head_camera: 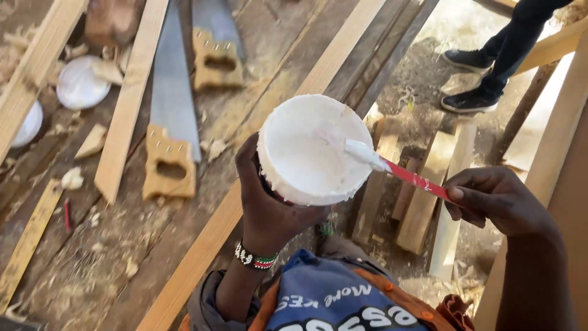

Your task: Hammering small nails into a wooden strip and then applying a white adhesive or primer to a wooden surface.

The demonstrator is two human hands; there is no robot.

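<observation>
From the head view, the left hand (269,202) cups a white tub (308,149) above the table (92,257), the right hand (493,199) pinching a red stick (411,176) dipped inside; tilting the tub could spill paste.

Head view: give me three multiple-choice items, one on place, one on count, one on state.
1. Where is the white tub?
A. on the workbench
B. held up in the left hand
C. on the ground

2. How many handsaws lie on the workbench?
A. none
B. two
C. five

3. What state is the tip of the red stick in the right hand?
A. coated in white paste
B. clean and dry
C. snapped off

Answers:
1 B, fingers wrap the tub's side.
2 B, two blades with wooden handles lie side by side.
3 A, white paste covers the end that sits over the tub.
</observation>
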